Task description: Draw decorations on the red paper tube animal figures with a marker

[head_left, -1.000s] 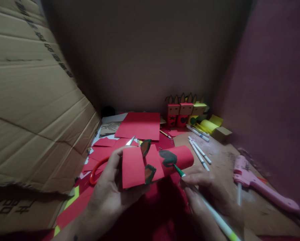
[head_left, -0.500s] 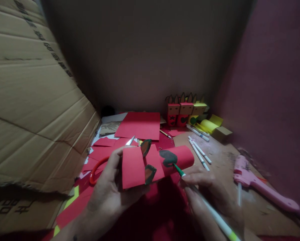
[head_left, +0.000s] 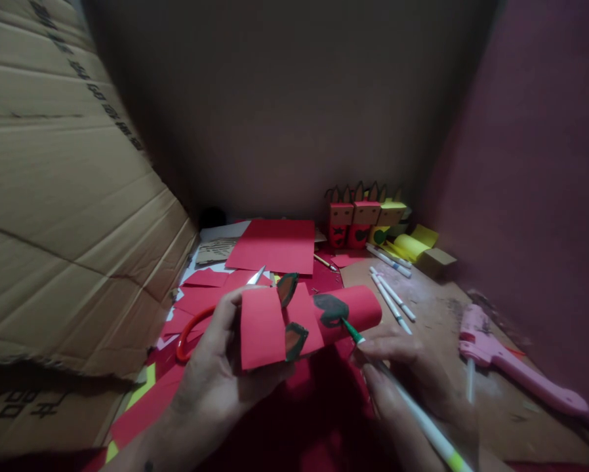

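My left hand (head_left: 220, 367) is wrapped round the head end of a red paper figure (head_left: 264, 328), which lies on its side with two dark-edged ears (head_left: 295, 339) pointing up. The figure's tube body (head_left: 363, 308) points right and bears a dark heart shape (head_left: 331, 311). Pinched in my right hand (head_left: 407, 380) is a white felt-tip pen (head_left: 425, 423) with a green tip. That tip touches the lower right edge of the heart.
Finished figures (head_left: 366, 223) stand at the back. White pens (head_left: 393, 295) and a pink glue gun (head_left: 501, 357) lie to the right. Red-handled scissors (head_left: 189, 334) and red paper (head_left: 275, 246) are at left and behind. A cardboard sheet (head_left: 68, 196) rises at far left.
The green pen tip has shifted very slightly to the right and up along the heart's edge. Otherwise both hands and the figure stay nearly where they were.
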### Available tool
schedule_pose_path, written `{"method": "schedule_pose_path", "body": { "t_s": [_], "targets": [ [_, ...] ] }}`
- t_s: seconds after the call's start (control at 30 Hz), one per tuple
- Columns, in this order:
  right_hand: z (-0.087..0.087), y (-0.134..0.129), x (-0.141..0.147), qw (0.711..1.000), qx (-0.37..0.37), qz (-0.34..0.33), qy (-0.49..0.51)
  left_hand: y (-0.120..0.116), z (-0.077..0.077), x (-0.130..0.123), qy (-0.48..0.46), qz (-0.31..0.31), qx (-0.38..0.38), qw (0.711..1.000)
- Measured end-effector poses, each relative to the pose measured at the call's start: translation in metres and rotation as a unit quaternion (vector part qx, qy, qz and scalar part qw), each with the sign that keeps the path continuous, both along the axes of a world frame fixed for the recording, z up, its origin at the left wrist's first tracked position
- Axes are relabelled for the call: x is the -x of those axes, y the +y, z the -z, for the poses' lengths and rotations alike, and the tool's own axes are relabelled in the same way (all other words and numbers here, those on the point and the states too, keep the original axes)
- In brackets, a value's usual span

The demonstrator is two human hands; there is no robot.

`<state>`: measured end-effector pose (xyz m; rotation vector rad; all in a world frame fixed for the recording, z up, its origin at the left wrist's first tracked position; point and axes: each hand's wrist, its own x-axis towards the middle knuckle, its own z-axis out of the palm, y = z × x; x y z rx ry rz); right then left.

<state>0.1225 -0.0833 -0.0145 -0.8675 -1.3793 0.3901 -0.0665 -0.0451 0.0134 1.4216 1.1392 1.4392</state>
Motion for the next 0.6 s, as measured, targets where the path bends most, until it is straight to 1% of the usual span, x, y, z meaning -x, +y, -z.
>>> {"method": "schedule_pose_path", "body": {
  "t_s": [0.1,0.23,0.33,0.43,0.53,0.6],
  "targets": [
    [-0.002,-0.001,0.003,1.0,-0.01,-0.007,0.006,0.002,0.004,0.003,0.004,0.011,-0.018,1.0],
    [-0.002,-0.001,0.005,1.0,-0.009,-0.024,0.014,0.005,0.006,0.007,0.025,-0.005,-0.032,0.999],
    [-0.001,0.001,0.002,1.0,-0.006,-0.021,0.014,0.002,0.001,0.002,0.01,0.006,-0.021,1.0],
    [0.0,0.001,0.001,1.0,-0.005,-0.017,0.012,-0.004,-0.005,-0.006,-0.027,-0.009,0.006,1.0],
    [0.001,-0.001,0.004,0.999,0.006,-0.031,0.02,-0.009,-0.009,-0.011,-0.058,0.008,0.024,0.998],
    [0.001,-0.002,0.005,0.999,0.009,-0.028,0.022,-0.01,-0.01,-0.011,-0.064,0.014,0.04,0.997]
  ]
}}
